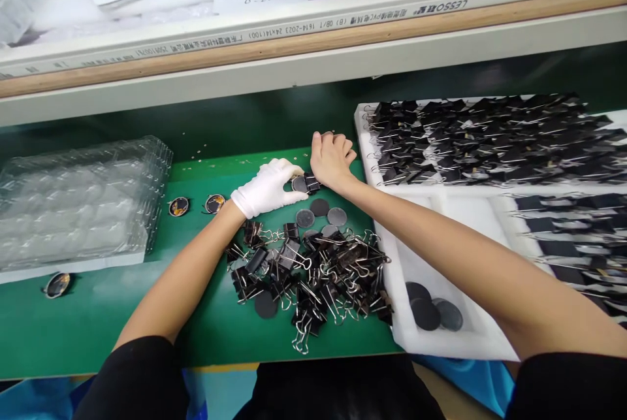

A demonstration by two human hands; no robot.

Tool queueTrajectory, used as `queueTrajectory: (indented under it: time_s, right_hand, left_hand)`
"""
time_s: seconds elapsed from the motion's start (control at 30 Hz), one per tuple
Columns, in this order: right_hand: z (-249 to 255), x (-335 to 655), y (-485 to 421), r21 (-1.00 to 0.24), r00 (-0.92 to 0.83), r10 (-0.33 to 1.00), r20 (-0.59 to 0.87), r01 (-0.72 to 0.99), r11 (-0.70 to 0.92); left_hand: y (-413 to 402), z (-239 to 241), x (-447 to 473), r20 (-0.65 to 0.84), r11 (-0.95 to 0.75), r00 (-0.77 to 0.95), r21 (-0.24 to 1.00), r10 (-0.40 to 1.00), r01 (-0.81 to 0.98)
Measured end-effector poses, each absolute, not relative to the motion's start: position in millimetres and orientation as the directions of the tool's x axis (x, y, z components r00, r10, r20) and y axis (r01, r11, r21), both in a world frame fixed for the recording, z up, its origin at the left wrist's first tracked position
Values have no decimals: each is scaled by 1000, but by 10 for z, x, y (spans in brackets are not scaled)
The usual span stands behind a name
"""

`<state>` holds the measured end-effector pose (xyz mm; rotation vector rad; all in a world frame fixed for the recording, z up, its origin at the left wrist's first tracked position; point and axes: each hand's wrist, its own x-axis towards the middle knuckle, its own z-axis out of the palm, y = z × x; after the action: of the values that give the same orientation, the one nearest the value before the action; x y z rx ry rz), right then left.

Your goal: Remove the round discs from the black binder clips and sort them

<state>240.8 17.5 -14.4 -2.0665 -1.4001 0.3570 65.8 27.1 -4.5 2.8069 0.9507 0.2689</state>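
My left hand, in a white glove, is closed with thumb and fingers around a dark round disc-like part. A black binder clip sits on the right edge of that part. Close by on the right, my bare right hand has its fingers curled in; whatever lies inside them is hidden. Just below both hands are several flat dark discs on the green bench. A heap of black binder clips with silver handles spreads in front of me, and one black disc lies at its lower edge.
Stacked clear plastic trays stand at left. Near them lie round parts with orange-and-black insides. At right, a white foam tray holds rows of clipped parts and loose discs. A white shelf edge with papers above crosses the back.
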Motion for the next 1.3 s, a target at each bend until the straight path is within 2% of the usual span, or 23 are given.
queueTrajectory:
  time_s: [0.13, 0.2, 0.23, 0.3, 0.37, 0.43, 0.53, 0.6, 0.7, 0.8, 0.87, 1.0, 1.1, 1.3]
  right_hand:
    - [10, 2454, 144, -699, 407, 904, 128, 684, -209]
    - [209, 2541, 10, -719, 322, 929, 180, 688, -98]
    - [330, 2596, -100, -717, 214, 957, 195, 697, -10]
    - [576, 2701, -389, -693, -123, 983, 134, 698, 181]
    - [769, 2763, -717, -638, -437, 898, -55, 707, 305]
    - [860, 2764, -1006, -517, -538, 811, -231, 774, 366]
    - [833, 2695, -1254, -365, -514, 803, -301, 840, 401]
    - [788, 2650, -1295, -369, -501, 821, -272, 843, 392]
    - [760, 2618, -1267, -395, -460, 861, -218, 848, 354]
    - [741, 2602, -1232, -369, -422, 863, -277, 876, 310]
    - [718, 2586, -1216, -356, -402, 862, -309, 889, 287]
    - [708, 2572, -1201, -365, -365, 878, -310, 898, 245]
    - [730, 2598, -1200, -454, -387, 866, -315, 863, 221]
    - [688, 2627, -1178, -515, -456, 810, -370, 826, 230]
  left_hand:
    - [234, -27, 660, 126, -774, 768, 199, 628, 601]
    - [205, -33, 631, 141, -750, 738, 177, 660, 637]
    - [192, -38, 607, 161, -737, 720, 169, 676, 654]
    - [174, -45, 549, 217, -736, 703, 170, 677, 656]
    - [171, -33, 495, 248, -788, 749, 178, 615, 589]
    - [175, 7, 460, 215, -859, 833, 161, 510, 485]
    - [171, 104, 437, 118, -906, 898, 82, 423, 416]
    - [150, 168, 422, 95, -895, 890, 21, 445, 445]
    - [101, 221, 402, 148, -866, 860, -40, 488, 498]
    - [58, 205, 424, 209, -876, 867, -83, 452, 476]
    - [51, 173, 464, 186, -894, 892, -101, 413, 436]
    - [87, 119, 519, 139, -896, 895, -81, 424, 437]
    - [133, 86, 500, 164, -874, 867, -47, 472, 484]
    - [173, -21, 482, 227, -834, 803, 135, 551, 535]
